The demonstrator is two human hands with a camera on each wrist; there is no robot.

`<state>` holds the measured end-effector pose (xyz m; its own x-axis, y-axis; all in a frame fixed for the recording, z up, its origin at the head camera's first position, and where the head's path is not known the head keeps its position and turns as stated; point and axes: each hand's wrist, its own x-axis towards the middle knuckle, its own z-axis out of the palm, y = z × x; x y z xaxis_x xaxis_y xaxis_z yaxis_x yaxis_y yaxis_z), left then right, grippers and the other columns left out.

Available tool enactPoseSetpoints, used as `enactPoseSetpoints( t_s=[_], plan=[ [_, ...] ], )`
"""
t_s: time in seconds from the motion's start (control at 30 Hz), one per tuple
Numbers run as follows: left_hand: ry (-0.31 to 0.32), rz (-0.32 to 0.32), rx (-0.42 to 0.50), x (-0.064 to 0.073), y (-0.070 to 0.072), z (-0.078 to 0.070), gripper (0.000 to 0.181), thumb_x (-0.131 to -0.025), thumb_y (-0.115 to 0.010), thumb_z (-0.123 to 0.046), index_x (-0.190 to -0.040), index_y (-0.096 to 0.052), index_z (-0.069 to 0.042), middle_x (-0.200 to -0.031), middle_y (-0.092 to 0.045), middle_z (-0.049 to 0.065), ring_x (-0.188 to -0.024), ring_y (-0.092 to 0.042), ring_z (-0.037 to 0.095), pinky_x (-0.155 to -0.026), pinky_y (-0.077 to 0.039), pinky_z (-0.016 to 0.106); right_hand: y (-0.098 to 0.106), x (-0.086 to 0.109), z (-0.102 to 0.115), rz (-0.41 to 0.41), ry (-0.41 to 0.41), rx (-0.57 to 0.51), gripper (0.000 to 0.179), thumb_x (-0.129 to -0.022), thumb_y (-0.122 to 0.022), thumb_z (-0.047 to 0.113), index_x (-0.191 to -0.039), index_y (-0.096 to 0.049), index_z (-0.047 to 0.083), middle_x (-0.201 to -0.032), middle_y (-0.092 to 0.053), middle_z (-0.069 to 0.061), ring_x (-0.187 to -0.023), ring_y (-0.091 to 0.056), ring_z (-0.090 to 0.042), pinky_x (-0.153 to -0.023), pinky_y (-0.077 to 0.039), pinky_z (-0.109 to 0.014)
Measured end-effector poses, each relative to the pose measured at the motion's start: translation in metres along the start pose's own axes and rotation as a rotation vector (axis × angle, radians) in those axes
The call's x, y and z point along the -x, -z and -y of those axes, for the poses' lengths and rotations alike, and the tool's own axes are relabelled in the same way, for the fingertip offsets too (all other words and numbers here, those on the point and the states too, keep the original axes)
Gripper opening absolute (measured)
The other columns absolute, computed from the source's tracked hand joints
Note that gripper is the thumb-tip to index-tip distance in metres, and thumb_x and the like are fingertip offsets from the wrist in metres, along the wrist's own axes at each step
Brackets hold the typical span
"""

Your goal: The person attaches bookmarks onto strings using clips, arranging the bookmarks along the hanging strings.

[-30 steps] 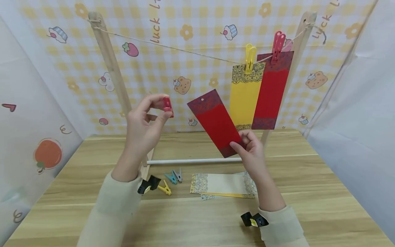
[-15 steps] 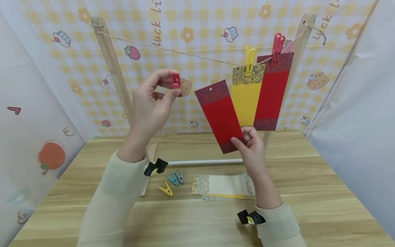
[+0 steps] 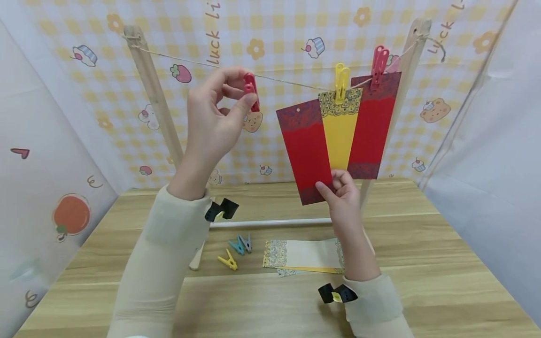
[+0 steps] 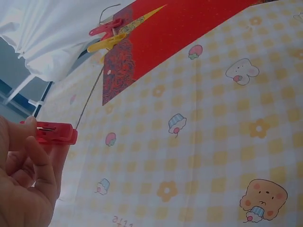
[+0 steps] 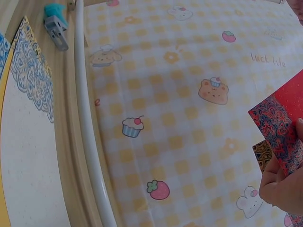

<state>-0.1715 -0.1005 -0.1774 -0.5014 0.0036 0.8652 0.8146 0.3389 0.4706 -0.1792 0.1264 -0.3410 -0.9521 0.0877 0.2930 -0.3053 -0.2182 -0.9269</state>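
My left hand [image 3: 217,112] pinches a red clothespin [image 3: 251,91] between thumb and fingers, close to the string [image 3: 291,82]. In the left wrist view the same clothespin [image 4: 57,133] lies across the fingertips. Lower down, my right hand [image 3: 344,199] holds a red card [image 3: 305,150] by its bottom corner. The card is tilted slightly, with a small hole near its patterned top edge, and it overlaps a hanging yellow card [image 3: 340,136]. A yellow clothespin [image 3: 342,84] fixes that yellow card to the string. Beside it another red card [image 3: 375,131] hangs from a red clothespin [image 3: 379,65].
Wooden posts [image 3: 154,89] carry the string, and a white rod [image 3: 270,222] joins the frame low down. On the table [image 3: 253,305] lie a yellow clothespin [image 3: 228,260], blue [image 3: 236,246] and grey [image 3: 246,242] ones, and a stack of patterned cards [image 3: 308,253].
My left hand has risen and moved right with the red clothespin, up to the string. My right hand has raised the red card a little and turned it more upright.
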Motion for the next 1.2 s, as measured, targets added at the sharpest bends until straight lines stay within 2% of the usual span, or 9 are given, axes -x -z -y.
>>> enactPoseSetpoints(
  t_s=[0.17, 0.27, 0.4, 0.53, 0.67, 0.77, 0.93, 1.2],
  plan=[
    [-0.008, -0.013, 0.007, -0.009, -0.004, -0.003, 0.017, -0.091, -0.069, -0.002, -0.107, -0.067, 0.004, -0.088, -0.067, 0.003, -0.076, -0.064, 0.013, -0.044, -0.036, 0.017, -0.003, -0.002, -0.003, -0.02, -0.025, -0.022, 0.023, -0.095, -0.061, -0.002, -0.107, -0.052, 0.015, -0.099, -0.072, 0.015, -0.099, -0.065, -0.006, -0.089, -0.054, -0.018],
    [-0.016, -0.013, 0.021, -0.015, -0.008, -0.006, 0.016, -0.091, -0.068, -0.001, -0.105, -0.066, 0.004, -0.088, -0.067, 0.001, -0.076, -0.063, 0.014, -0.045, -0.039, 0.018, -0.006, -0.003, -0.003, -0.026, -0.036, -0.018, 0.023, -0.095, -0.062, -0.001, -0.106, -0.053, 0.016, -0.098, -0.072, 0.014, -0.1, -0.065, -0.007, -0.089, -0.055, -0.018],
    [-0.023, 0.001, 0.031, -0.023, -0.013, -0.01, 0.014, -0.091, -0.068, -0.003, -0.104, -0.067, 0.003, -0.089, -0.067, 0.002, -0.077, -0.062, 0.014, -0.051, -0.046, 0.019, -0.009, -0.004, -0.003, -0.035, -0.045, -0.014, 0.022, -0.095, -0.062, 0.0, -0.105, -0.053, 0.017, -0.096, -0.072, 0.013, -0.098, -0.066, -0.007, -0.089, -0.055, -0.019],
    [-0.052, 0.008, 0.019, -0.03, -0.018, -0.012, 0.013, -0.091, -0.069, -0.004, -0.102, -0.068, 0.002, -0.087, -0.067, 0.0, -0.076, -0.061, 0.012, -0.053, -0.046, 0.02, -0.012, -0.006, -0.002, -0.038, -0.04, -0.016, 0.022, -0.094, -0.062, -0.002, -0.108, -0.054, 0.013, -0.094, -0.072, 0.014, -0.095, -0.068, -0.007, -0.088, -0.056, -0.019],
    [-0.075, 0.021, 0.028, -0.036, -0.022, -0.01, 0.011, -0.091, -0.069, -0.003, -0.1, -0.068, 0.003, -0.086, -0.065, -0.002, -0.076, -0.061, 0.012, -0.065, -0.049, 0.02, -0.015, -0.006, 0.0, -0.038, -0.042, -0.021, 0.022, -0.094, -0.063, -0.002, -0.107, -0.054, 0.013, -0.094, -0.072, 0.013, -0.094, -0.068, -0.007, -0.088, -0.056, -0.02],
    [-0.08, 0.044, 0.029, -0.039, -0.024, -0.009, 0.011, -0.092, -0.068, -0.003, -0.101, -0.067, 0.003, -0.088, -0.065, 0.002, -0.079, -0.06, 0.011, -0.077, -0.05, 0.021, -0.017, -0.005, 0.001, -0.044, -0.047, -0.027, 0.023, -0.094, -0.063, -0.001, -0.105, -0.054, 0.016, -0.095, -0.072, 0.013, -0.096, -0.068, -0.007, -0.089, -0.056, -0.02],
    [-0.064, 0.077, 0.014, -0.043, -0.029, -0.009, 0.014, -0.093, -0.067, -0.005, -0.104, -0.067, 0.003, -0.097, -0.068, 0.013, -0.082, -0.059, 0.012, -0.078, -0.05, 0.021, -0.02, -0.007, 0.002, -0.059, -0.041, -0.031, 0.022, -0.094, -0.063, -0.002, -0.108, -0.053, 0.012, -0.093, -0.072, 0.014, -0.094, -0.068, -0.006, -0.088, -0.056, -0.019],
    [-0.034, 0.092, 0.026, -0.05, -0.035, -0.009, 0.011, -0.092, -0.067, -0.003, -0.101, -0.068, 0.002, -0.092, -0.068, 0.009, -0.078, -0.06, 0.014, -0.078, -0.05, 0.021, -0.024, -0.007, 0.002, -0.085, -0.022, -0.029, 0.023, -0.092, -0.064, -0.005, -0.105, -0.053, 0.01, -0.087, -0.072, 0.016, -0.091, -0.067, -0.006, -0.084, -0.056, -0.018]
  ],
)
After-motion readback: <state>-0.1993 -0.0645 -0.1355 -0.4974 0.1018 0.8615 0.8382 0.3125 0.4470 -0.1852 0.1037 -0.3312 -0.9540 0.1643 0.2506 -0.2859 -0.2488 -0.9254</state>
